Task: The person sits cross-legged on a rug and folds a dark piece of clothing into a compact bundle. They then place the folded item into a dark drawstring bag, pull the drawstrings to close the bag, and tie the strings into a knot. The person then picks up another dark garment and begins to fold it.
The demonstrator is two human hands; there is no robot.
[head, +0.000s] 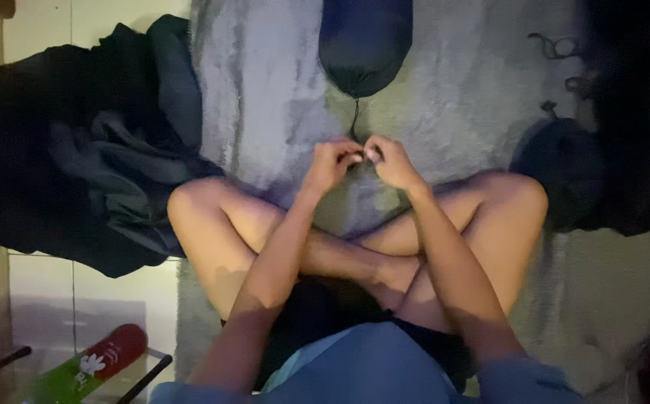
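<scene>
Seated cross-legged on the grey rug, we pinch the drawstring of the dark stuff sack between left hand and right hand, both clenched on it; the sack's mouth appears already cinched, the cord seemingly not yet tied.

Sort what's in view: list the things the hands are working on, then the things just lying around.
In hand:
- left hand and right hand, pinching the cord
- dark blue bag that the cord hangs from

Lying about:
- grey rug
- dark clothes pile
- dark bundle
- red and green object
</scene>
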